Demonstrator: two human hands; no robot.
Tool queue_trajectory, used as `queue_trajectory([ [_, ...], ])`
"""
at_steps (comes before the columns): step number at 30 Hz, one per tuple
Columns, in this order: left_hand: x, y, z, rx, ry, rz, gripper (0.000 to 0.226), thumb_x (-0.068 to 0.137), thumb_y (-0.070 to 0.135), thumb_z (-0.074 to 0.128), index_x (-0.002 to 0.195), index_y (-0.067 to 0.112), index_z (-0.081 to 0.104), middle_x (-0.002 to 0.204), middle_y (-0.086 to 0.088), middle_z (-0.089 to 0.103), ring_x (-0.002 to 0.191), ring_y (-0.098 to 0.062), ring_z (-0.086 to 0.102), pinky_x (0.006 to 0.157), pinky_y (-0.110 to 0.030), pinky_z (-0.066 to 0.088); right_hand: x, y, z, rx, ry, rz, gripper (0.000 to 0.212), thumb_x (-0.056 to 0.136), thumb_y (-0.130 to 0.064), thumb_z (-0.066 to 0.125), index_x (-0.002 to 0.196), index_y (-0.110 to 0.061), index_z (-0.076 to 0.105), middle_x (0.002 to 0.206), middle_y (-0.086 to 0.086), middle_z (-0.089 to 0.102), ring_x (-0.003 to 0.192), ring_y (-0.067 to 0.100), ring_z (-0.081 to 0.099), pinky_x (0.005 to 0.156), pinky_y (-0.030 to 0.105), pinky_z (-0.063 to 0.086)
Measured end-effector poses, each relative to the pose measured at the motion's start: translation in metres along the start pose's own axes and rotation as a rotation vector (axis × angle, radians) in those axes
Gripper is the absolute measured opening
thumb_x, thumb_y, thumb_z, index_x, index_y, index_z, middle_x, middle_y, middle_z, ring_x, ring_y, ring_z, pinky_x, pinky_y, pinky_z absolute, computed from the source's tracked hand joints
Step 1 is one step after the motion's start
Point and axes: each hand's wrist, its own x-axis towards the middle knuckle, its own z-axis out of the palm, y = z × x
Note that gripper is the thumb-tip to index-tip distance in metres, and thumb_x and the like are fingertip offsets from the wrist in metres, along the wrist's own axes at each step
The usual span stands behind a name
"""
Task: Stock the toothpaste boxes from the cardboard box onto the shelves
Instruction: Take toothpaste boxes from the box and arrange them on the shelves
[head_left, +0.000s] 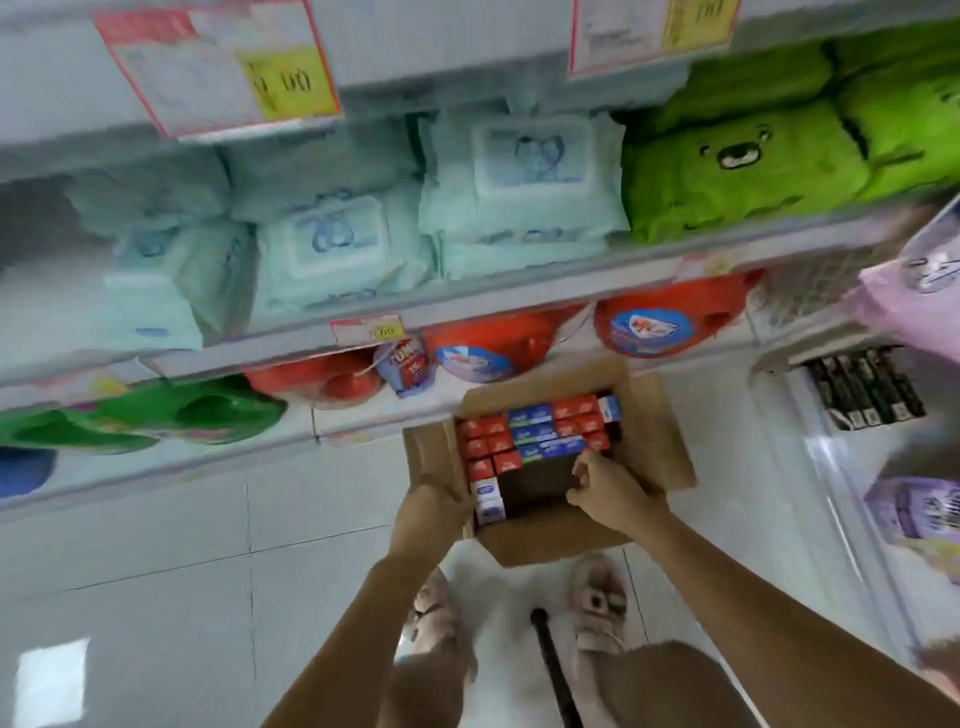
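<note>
- Head view is looking down at an open cardboard box (660, 441) sitting on the tiled floor (156, 545), just near of the bottom shelf.
- Toothpaste boxes (530, 431) (red ones and blue ones) are standing packed in the far part of the box; the near-right part is showing as a dark gap.
- Left hand (434, 501) is gripping the box's left wall, fingers curling over the edge beside a white-and-blue carton.
- Right hand (610, 491) is reaching into the gap, curled fingers touching the near row of cartons; cannot tell whether it is actually pinching one (blurry).
- Hands are apart, one on each side of the box.
- Shelves (519, 280) are running across the far side, holding pale wipe packs (332, 244) on the left and green packs (737, 171) on the right, with red tubs (488, 343) sitting one level lower.
- Price tags (218, 62) are hanging at the top.
- Pale shoes (597, 603) are standing just near of the box, a black rod (553, 675) lying between them.
</note>
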Motion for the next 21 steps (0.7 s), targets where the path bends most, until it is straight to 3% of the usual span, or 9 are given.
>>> queue_trajectory([
  [1,0.008,-0.008,0.009,-0.035,-0.018,-0.009,0.032,0.086,0.001,0.04,0.076,0.007,0.07,0.075,-0.009,0.067,0.068,-0.02,0.058,0.06,-0.023,0.043,0.015,0.003,0.017,0.013,-0.03,0.028,0.035,0.085,-0.021,0.066,0.114,-0.012,0.05,0.112,0.007,0.06,0.106,0.025,0.058,0.082,0.03,0.045],
  [3,0.024,-0.03,0.032,0.019,-0.088,0.036,0.049,0.078,-0.012,0.024,0.098,0.002,0.067,0.097,-0.015,0.064,0.097,-0.026,0.059,0.088,-0.028,0.044,0.04,0.0,0.048,0.048,-0.074,0.084,0.048,0.087,-0.023,0.066,0.129,-0.012,0.045,0.128,0.008,0.054,0.118,0.023,0.054,0.092,0.03,0.043],
  [4,0.031,-0.04,0.044,0.08,-0.138,0.007,0.049,0.083,-0.011,0.024,0.117,0.0,0.057,0.117,-0.017,0.057,0.116,-0.03,0.051,0.101,-0.033,0.038,0.052,-0.003,0.065,0.072,-0.094,0.113,0.052,0.087,-0.024,0.066,0.132,-0.012,0.043,0.131,0.007,0.052,0.12,0.023,0.052,0.093,0.03,0.043],
  [6,0.049,-0.063,0.062,0.066,-0.119,0.041,0.048,0.089,0.004,0.05,0.136,0.005,0.041,0.14,-0.009,0.041,0.131,-0.026,0.042,0.108,-0.032,0.034,0.077,-0.006,0.098,0.112,-0.148,0.166,0.057,0.086,-0.029,0.068,0.133,-0.012,0.041,0.133,0.006,0.052,0.122,0.023,0.051,0.095,0.031,0.042],
  [8,0.061,-0.084,0.074,0.045,-0.134,0.033,0.068,0.084,0.012,0.066,0.143,0.013,0.032,0.149,-0.001,0.032,0.128,-0.022,0.047,0.103,-0.027,0.039,0.101,-0.01,0.13,0.147,-0.194,0.188,0.063,0.083,-0.035,0.069,0.134,-0.012,0.04,0.134,0.006,0.053,0.123,0.024,0.052,0.097,0.033,0.043],
  [10,0.07,-0.099,0.088,0.04,-0.166,0.02,0.076,0.083,0.015,0.067,0.147,0.018,0.026,0.149,-0.001,0.037,0.123,-0.02,0.052,0.098,-0.028,0.044,0.122,-0.013,0.159,0.192,-0.218,0.202,0.068,0.081,-0.039,0.069,0.136,-0.013,0.038,0.132,0.006,0.055,0.119,0.024,0.054,0.096,0.033,0.045],
  [15,0.082,-0.099,0.11,0.189,-0.216,-0.011,0.073,0.095,0.021,0.05,0.152,0.018,0.004,0.13,-0.013,0.057,0.114,-0.029,0.057,0.092,-0.034,0.046,0.153,-0.023,0.192,0.267,-0.113,0.285,0.053,0.085,-0.031,0.064,0.129,-0.012,0.041,0.119,0.009,0.061,0.106,0.028,0.061,0.089,0.039,0.052],
  [18,0.088,-0.09,0.116,0.24,-0.158,-0.008,0.059,0.097,0.017,0.042,0.149,0.013,0.014,0.12,-0.014,0.061,0.107,-0.029,0.06,0.087,-0.036,0.05,0.16,-0.022,0.193,0.23,-0.093,0.275,0.036,0.085,-0.033,0.063,0.113,-0.014,0.051,0.104,0.005,0.064,0.085,0.021,0.062,0.073,0.032,0.05],
  [21,0.095,-0.087,0.117,0.233,-0.169,-0.032,0.046,0.093,0.016,0.049,0.135,0.01,0.032,0.109,-0.011,0.064,0.097,-0.027,0.062,0.077,-0.033,0.052,0.156,-0.015,0.197,0.061,-0.038,0.218,0.045,0.081,-0.046,0.066,0.11,-0.014,0.052,0.094,-0.001,0.06,0.078,0.016,0.056,0.068,0.028,0.042],
])
